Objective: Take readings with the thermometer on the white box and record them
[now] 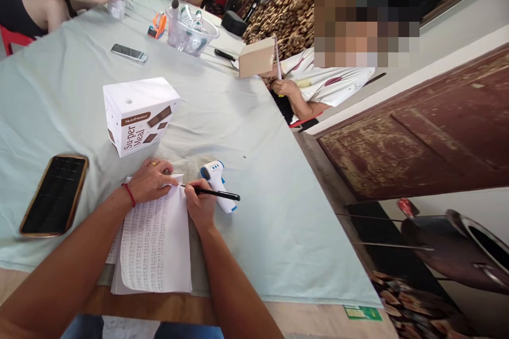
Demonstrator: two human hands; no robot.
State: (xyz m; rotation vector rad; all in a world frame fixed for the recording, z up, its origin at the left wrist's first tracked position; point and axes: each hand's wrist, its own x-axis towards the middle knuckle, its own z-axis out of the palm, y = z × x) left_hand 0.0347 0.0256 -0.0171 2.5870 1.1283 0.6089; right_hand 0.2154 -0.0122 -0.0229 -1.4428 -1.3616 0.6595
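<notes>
A black pen (217,192) is gripped in my right hand (200,205), its tip at the upper part of a handwritten sheet of paper (153,243). My left hand (153,180) lies on the top of the same sheet, fingers stretched out and slightly bent, with a ring and a red wrist cord showing. More sheets lie beneath this one. Just right of my right hand is a white and blue infrared thermometer (218,183). Beyond my left hand stands a white box (139,114) with brown print. A phone in a brown case (53,196) lies to the left.
Farther off on the cloth-covered table (258,243) are another phone (129,53), an orange tape dispenser (158,25), a basket of bottles (194,45) and a knife (225,55). A person at the right holds a cardboard box (256,57). Other people sit around the far end.
</notes>
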